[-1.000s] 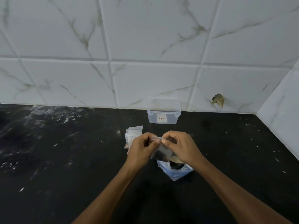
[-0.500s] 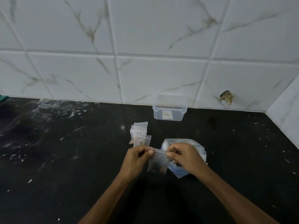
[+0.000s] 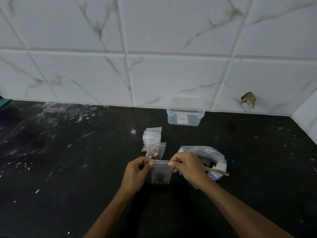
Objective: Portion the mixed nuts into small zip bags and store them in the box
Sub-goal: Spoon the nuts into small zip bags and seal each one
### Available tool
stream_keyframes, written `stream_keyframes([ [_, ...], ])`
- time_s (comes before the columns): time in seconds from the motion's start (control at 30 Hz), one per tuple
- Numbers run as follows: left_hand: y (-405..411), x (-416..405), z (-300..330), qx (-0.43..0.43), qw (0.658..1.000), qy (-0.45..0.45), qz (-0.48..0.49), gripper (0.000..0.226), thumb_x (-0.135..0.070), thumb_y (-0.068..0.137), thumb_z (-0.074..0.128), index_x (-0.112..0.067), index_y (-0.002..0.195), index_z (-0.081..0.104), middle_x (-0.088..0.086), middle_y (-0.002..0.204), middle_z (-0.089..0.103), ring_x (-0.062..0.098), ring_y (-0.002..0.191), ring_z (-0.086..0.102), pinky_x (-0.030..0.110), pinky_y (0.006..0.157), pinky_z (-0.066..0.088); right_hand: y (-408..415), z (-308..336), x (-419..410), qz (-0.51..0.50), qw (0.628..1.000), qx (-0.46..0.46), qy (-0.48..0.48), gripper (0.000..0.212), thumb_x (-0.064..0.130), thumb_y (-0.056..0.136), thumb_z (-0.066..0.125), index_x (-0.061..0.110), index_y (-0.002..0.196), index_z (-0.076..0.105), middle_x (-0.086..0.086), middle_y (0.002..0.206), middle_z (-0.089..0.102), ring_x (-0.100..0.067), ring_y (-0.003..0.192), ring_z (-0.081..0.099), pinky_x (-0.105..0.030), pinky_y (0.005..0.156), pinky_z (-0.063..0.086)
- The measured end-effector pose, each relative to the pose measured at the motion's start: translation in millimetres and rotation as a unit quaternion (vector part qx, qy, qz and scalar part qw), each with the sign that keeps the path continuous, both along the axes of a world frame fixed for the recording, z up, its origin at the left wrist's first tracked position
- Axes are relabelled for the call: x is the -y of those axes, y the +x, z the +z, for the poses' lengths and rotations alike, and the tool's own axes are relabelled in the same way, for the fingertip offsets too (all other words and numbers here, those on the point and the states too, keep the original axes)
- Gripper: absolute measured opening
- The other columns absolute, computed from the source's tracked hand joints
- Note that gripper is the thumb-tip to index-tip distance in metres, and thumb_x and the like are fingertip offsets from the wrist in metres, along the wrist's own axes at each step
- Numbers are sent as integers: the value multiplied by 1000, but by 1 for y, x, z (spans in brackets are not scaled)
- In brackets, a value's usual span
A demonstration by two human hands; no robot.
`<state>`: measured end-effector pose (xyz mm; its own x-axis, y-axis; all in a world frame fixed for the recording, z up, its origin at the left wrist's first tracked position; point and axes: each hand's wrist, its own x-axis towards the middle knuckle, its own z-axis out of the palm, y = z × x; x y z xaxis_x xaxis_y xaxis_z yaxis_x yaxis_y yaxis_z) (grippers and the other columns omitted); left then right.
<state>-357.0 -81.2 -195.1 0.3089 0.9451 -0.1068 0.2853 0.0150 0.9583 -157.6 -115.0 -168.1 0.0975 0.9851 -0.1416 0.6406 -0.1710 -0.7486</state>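
A small clear zip bag (image 3: 161,174) with dark nuts at its bottom hangs between my hands above the black counter. My left hand (image 3: 137,170) pinches its top left corner and my right hand (image 3: 187,166) pinches the top right end of the zip strip. Just behind lie several small zip bags (image 3: 153,141), some with nuts inside. To the right stands the large open plastic bag of mixed nuts (image 3: 212,158) with a wooden spoon (image 3: 217,171) sticking out. The clear plastic box (image 3: 186,111) stands open by the wall.
The black stone counter (image 3: 68,169) carries white specks and smears at the left. A tiled wall (image 3: 154,48) runs along the back, with a chipped hole (image 3: 248,100) at the right. A side wall (image 3: 307,114) closes the right corner.
My hands have drawn apart along the top of the small bag and moved nearer to me, uncovering the large nut bag and the pile of small bags. The camera has tilted.
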Motion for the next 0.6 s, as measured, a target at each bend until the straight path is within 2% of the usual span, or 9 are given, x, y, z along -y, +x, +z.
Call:
stream_keyframes([
  [0.13, -6, -16, -9, -15, 1000, -5, 25, 13, -8, 96, 58, -12, 92, 70, 3, 91, 72, 7, 86, 69, 21, 73, 56, -13, -7, -19, 2, 999, 33, 1, 10, 25, 89, 68, 25, 79, 67, 9, 67, 66, -1, 63, 66, -16, 65, 52],
  [0.2, -6, -25, -11, -17, 999, -11, 44, 14, -8, 96, 58, -12, 91, 70, 1, 89, 73, 6, 83, 70, 19, 70, 56, -19, -11, -30, -15, 999, 33, -2, 12, 24, 90, 66, 23, 78, 67, 8, 68, 68, -2, 63, 67, -17, 63, 53],
  [0.33, -3, -46, -18, -32, 997, -19, 73, 15, -12, 96, 60, -17, 89, 71, 0, 87, 74, 13, 84, 71, 30, 77, 59, -29, -17, -48, -58, 998, -18, -21, 12, 16, 93, 62, 17, 82, 66, 2, 73, 68, -4, 63, 65, -13, 54, 50],
  [0.47, 0, -57, -24, -45, 995, -29, 88, 14, -15, 96, 60, -22, 91, 71, -3, 92, 74, 11, 88, 71, 32, 82, 59, -34, -23, -55, -92, 995, -43, -14, 8, 9, 93, 59, 10, 90, 67, -5, 78, 70, -12, 69, 69, -22, 60, 58],
  [0.6, 2, -60, -27, -57, 993, -38, 97, 14, -18, 98, 58, -25, 97, 70, -6, 95, 72, 9, 90, 70, 36, 85, 59, -34, -28, -51, -104, 993, -50, -12, 15, 5, 92, 58, 13, 104, 63, -3, 81, 69, -13, 70, 69, -26, 60, 60],
])
